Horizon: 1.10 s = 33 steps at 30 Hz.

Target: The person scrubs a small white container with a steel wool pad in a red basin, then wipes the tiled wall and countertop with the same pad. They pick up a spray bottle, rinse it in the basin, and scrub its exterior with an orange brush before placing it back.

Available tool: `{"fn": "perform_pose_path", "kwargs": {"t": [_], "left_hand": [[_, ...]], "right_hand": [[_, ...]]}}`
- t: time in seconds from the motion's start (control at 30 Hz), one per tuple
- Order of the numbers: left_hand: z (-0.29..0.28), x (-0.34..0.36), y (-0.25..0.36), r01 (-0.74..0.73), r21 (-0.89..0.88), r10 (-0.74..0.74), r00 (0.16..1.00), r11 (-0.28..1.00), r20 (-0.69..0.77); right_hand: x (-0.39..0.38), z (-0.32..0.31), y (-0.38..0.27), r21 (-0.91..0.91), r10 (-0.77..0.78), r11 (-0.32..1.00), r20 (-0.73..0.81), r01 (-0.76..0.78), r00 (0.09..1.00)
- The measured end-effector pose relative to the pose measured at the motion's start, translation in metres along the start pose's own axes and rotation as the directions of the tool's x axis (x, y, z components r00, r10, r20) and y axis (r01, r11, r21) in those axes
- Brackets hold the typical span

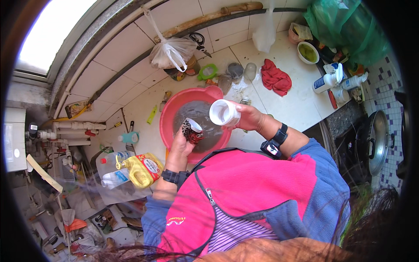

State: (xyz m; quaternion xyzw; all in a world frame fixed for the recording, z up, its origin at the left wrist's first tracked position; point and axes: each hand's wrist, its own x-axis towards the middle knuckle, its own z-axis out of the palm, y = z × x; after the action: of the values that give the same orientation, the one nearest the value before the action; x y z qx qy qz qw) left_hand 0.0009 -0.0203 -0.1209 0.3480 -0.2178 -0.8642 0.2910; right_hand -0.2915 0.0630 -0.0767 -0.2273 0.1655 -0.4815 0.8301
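Observation:
My right hand (249,117) grips a white plastic jar (224,113) over the right side of a pink basin (167,114); the jar is tilted, its round mouth showing. In my left hand (179,145) is a small thing with a black-and-red pattern (190,132) and a pale, rounded top; its exact kind is unclear. Both hands have their fingers closed around what they hold. Greyish, murky water (192,110) lies in the basin below them. Some fingers of each hand are hidden behind the held things.
Beyond the basin are a glass jar (250,71), a green-rimmed container (207,71) and a red cloth (276,77). White bottles (328,79) stand at right, near a metal pan (378,142). A yellow oil jug (142,171) is at left. Bags (171,49) hang from the wall.

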Motion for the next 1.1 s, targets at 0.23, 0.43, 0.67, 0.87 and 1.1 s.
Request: {"fn": "perform_pose_path", "kwargs": {"t": [0.23, 0.43, 0.67, 0.87, 1.1], "left_hand": [[0.012, -0.007, 0.002, -0.044, 0.017, 0.044, 0.999, 0.999, -0.002], [0.027, -0.02, 0.011, -0.017, 0.077, 0.009, 0.994, 0.997, 0.108], [0.03, -0.025, 0.009, -0.021, 0.243, 0.02, 1.0, 0.97, 0.006], [0.035, -0.027, 0.007, 0.022, 0.275, -0.011, 0.999, 0.961, -0.042], [0.058, -0.041, 0.021, -0.25, 0.765, 0.238, 0.963, 0.593, 0.13]], "right_hand": [[0.015, 0.0, 0.017, -0.508, -0.131, 0.861, -0.166, 0.029, 0.977], [0.028, 0.012, 0.032, -0.761, -0.241, 0.648, -0.149, 0.045, 0.959], [0.033, 0.02, 0.037, -0.817, -0.33, 0.57, -0.13, 0.088, 0.935], [0.031, 0.023, 0.036, -0.942, -0.405, 0.3, 0.018, 0.151, 0.914], [0.036, 0.02, 0.043, -0.587, -0.19, 0.81, -0.256, 0.004, 0.948]]}}
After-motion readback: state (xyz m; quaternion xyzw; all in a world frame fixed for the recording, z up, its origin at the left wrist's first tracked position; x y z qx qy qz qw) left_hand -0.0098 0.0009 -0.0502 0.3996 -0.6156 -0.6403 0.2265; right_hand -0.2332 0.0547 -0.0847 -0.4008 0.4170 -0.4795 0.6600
